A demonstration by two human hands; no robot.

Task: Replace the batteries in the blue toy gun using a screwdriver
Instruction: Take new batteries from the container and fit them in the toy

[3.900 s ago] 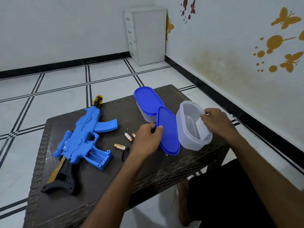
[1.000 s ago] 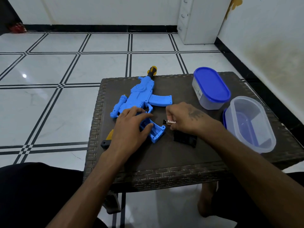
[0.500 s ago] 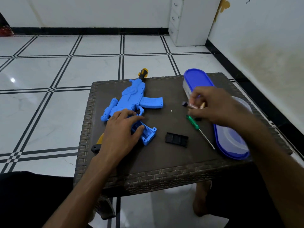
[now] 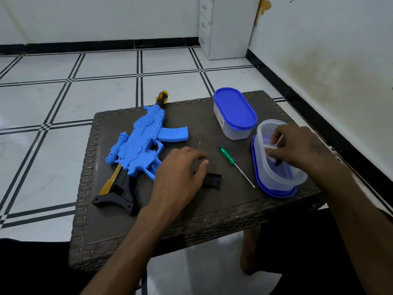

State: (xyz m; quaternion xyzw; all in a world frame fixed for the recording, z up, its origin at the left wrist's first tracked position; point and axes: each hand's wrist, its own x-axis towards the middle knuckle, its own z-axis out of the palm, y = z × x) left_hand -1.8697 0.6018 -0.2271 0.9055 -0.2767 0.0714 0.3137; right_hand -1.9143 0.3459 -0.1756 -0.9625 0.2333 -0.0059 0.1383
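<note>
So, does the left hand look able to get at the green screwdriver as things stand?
Probably yes. The left hand hovers open over the black cover, and the green screwdriver lies just to its right on bare table, nothing between them.

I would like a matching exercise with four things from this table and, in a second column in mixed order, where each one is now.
Things:
1. green screwdriver
2. black battery cover
3. closed container
4. open container

Places:
A. standing on its own blue lid
B. at the table's far edge
C. partly under the left hand
D. between the two hands

Pairs: 1-D, 2-C, 3-B, 4-A
</note>
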